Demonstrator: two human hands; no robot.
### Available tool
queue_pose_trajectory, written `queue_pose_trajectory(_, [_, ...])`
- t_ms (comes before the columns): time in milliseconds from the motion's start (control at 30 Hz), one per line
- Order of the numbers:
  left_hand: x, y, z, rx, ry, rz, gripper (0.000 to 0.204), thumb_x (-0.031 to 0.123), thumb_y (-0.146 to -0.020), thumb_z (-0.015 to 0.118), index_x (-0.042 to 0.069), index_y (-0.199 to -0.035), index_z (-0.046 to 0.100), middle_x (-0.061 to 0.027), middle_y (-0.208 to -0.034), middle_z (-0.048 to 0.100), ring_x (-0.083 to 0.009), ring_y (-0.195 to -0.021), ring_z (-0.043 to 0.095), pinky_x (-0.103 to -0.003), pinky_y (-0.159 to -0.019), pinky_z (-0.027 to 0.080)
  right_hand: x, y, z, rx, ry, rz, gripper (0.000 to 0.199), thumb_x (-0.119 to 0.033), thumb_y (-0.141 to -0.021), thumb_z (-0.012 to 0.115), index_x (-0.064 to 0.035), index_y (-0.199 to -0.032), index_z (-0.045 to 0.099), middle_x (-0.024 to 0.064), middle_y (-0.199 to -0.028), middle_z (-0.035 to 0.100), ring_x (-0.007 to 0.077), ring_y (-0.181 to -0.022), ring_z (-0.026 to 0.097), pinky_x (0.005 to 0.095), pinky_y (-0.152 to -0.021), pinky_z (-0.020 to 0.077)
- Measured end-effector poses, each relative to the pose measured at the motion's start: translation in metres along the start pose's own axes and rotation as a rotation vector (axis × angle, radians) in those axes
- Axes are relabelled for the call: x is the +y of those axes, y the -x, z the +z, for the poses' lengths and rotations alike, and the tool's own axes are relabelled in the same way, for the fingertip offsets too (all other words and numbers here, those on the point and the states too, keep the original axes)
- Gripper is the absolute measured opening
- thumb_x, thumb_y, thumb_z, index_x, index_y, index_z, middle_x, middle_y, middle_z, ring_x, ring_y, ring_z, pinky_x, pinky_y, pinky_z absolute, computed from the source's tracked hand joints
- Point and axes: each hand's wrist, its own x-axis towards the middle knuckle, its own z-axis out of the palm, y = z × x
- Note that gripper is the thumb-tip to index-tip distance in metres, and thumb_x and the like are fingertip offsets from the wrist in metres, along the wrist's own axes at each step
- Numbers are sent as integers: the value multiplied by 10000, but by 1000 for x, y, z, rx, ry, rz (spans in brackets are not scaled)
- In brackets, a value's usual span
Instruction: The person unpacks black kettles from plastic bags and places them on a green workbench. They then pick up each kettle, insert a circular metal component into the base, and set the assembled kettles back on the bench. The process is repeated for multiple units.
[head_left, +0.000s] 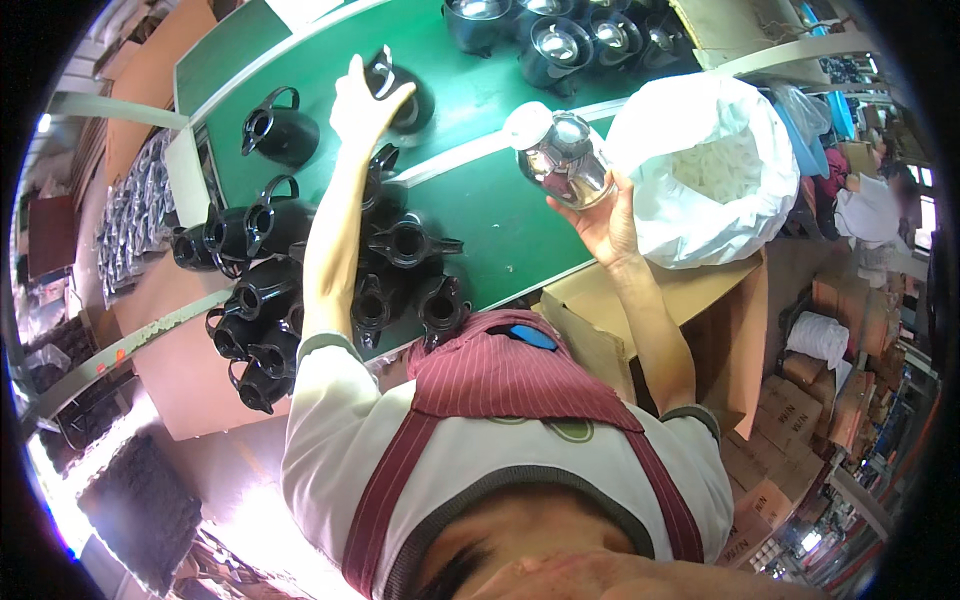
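Observation:
My left hand (367,108) reaches out over the green table, thumb and forefinger spread around the upper part of a glossy black jug (412,108). Some of its fingers are hidden. My right hand (606,222) holds a shiny silver vacuum flask liner (566,160) by its lower end, tilted up to the left. A round white cap (528,125) covers the liner's far end. Left of my left hand, another black jug (286,136) with a loop handle stands apart. Several more black jugs (408,240) crowd around my left forearm.
A white plastic bag (660,215) holding small pale pieces stands right of my right hand, beside an open cardboard box (600,305). Several dark vessels with silver insides (556,48) stand at the table's far side. A raised pale strip (470,150) crosses the green table (480,215).

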Motion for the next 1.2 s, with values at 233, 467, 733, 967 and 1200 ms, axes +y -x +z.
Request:
queue_pose_trajectory(233, [60, 37, -161, -160, 1026, 93, 1002, 463, -716, 874, 32, -1506, 433, -175, -1329, 618, -286, -1185, 628, -417, -1051, 491, -1, 0, 0, 7, 52, 34, 662, -570, -1008, 422, -97, -1471, 414, 151, -1413, 562, 339, -1258, 583, 516, -1012, 531])
queue_pose_trajectory(467, [150, 88, -170, -267, 860, 641, 1102, 413, -553, 954, 71, -1477, 461, -172, -1268, 618, -335, -1161, 625, -416, -1018, 492, 4, 35, 4, -239, 1197, -298, 541, -213, -945, 670, -89, -1436, 481, 114, -1431, 549, 254, -1294, 543, 385, -1075, 454])
queue_pose_trajectory(733, [168, 94, -175, -389, 880, 616, 1144, 392, -523, 961, 32, -1481, 450, -154, -1293, 624, -289, -1184, 625, -397, -1054, 458, 5, 54, -68, -367, 153, -117, 587, -301, -1011, 585, -45, -1499, 383, 130, -1488, 489, 296, -1316, 538, 460, -1101, 465])
queue_pose_trajectory(967, [159, 112, -128, -263, 1122, 367, 1105, 338, -619, 944, 66, -1523, 369, -165, -1383, 516, -292, -1289, 504, -417, -1131, 381, -14, 57, 4, -94, -37, -459, 474, -207, -1051, 526, -20, -1473, 417, 126, -1414, 552, 268, -1270, 561, 419, -1055, 491])
queue_pose_trajectory(1200, [106, 111, 3, -194, 1127, -238, 859, 451, -981, 608, 8, -1582, 183, -207, -1485, 437, -306, -1331, 465, -409, -1154, 317, -27, -26, 41, -18, 1081, -905, 407, -46, -747, 865, 38, -1118, 720, 182, -1385, 584, 254, -1188, 616, 343, -1014, 496])
